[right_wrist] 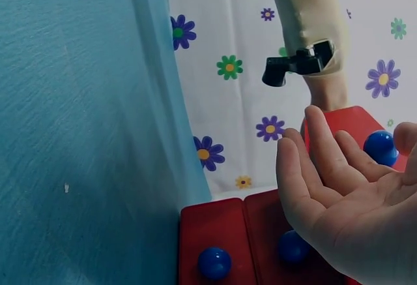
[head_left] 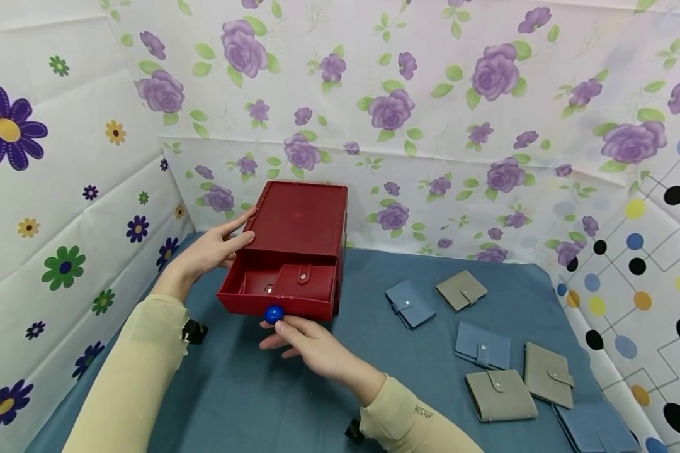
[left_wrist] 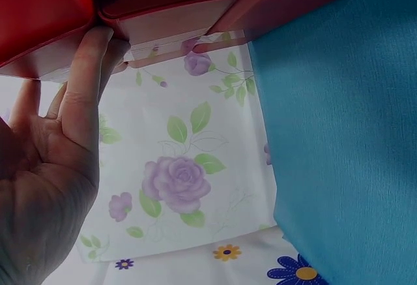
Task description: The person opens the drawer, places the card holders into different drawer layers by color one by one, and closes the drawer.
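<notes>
A red drawer box [head_left: 300,217] stands on the blue cloth, its top drawer [head_left: 235,296] pulled out. Inside that drawer lies a red snap-strap wallet [head_left: 308,283]. My left hand [head_left: 209,248] rests against the box's left side, thumb at the top edge; in the left wrist view, extended fingers of the left hand [left_wrist: 58,141] touch the red side. Beside the drawer's blue knob [head_left: 274,314] is my right hand [head_left: 317,346], its fingers loosely extended. The right wrist view shows the right hand [right_wrist: 345,200] around the knob [right_wrist: 381,148]; whether the thumb touches it I cannot tell.
To the right lie several snap-strap wallets, among them a blue wallet [head_left: 410,304] and a grey wallet [head_left: 500,395]. Lower drawers with a blue knob [right_wrist: 215,263] are closed. Flowered cloth [head_left: 396,182] hangs behind the box.
</notes>
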The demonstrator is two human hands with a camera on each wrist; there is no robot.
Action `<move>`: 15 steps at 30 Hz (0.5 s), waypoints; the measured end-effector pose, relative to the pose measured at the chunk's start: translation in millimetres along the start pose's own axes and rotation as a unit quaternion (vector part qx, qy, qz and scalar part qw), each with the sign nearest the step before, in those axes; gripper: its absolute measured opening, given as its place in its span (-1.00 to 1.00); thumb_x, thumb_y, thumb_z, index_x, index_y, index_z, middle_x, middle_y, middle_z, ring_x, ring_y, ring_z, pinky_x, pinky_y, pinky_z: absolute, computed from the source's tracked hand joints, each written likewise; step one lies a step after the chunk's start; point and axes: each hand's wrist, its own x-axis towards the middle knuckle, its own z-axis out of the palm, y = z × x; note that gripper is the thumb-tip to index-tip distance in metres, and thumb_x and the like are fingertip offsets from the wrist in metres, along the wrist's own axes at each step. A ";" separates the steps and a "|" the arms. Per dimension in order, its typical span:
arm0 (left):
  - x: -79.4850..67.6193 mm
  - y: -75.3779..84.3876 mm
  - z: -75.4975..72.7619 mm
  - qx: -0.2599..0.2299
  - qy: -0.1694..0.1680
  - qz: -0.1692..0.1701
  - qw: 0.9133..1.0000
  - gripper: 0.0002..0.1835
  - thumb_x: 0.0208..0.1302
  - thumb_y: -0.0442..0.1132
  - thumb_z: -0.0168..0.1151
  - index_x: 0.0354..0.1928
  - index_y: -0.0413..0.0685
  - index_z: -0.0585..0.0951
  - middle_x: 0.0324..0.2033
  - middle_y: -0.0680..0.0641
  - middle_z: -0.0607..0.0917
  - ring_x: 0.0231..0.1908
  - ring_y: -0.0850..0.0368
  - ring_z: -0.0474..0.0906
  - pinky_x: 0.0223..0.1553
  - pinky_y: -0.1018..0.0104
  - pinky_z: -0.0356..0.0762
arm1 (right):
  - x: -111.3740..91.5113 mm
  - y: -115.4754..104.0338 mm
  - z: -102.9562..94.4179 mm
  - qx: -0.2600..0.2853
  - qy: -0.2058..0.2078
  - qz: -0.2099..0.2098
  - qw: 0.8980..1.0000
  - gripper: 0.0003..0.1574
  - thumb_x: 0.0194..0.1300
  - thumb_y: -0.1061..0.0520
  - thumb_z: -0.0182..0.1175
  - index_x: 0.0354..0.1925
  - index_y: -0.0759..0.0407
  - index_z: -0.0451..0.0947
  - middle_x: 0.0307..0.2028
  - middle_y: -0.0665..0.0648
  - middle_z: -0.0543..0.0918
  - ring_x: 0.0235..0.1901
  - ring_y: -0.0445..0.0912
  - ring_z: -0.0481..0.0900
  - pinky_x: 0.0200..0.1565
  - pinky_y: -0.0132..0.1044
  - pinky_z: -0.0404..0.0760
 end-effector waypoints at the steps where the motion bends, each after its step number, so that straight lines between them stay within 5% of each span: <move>1: 0.0 -0.1 0.0 0.000 0.000 0.000 1.000 -0.21 0.64 0.16 0.13 0.72 0.58 -0.01 0.41 -0.41 0.49 0.08 -0.17 0.76 -0.02 0.01 0.78 | 0.4 -0.2 0.2 0.002 0.000 0.001 1.000 -0.36 0.76 -0.20 -0.12 0.47 0.11 0.52 0.11 0.03 0.79 0.16 -0.19 0.70 0.17 -0.24 0.66; 15: 0.5 -0.3 0.2 0.002 0.002 -0.001 1.000 -0.21 0.63 0.17 0.15 0.72 0.59 0.00 0.41 -0.40 0.50 0.08 -0.17 0.75 -0.01 -0.02 0.77 | 3.6 -6.0 -1.0 0.011 -0.001 0.004 1.000 -0.37 0.76 -0.19 -0.10 0.43 0.14 0.55 0.11 0.03 0.79 0.17 -0.11 0.71 0.17 -0.22 0.66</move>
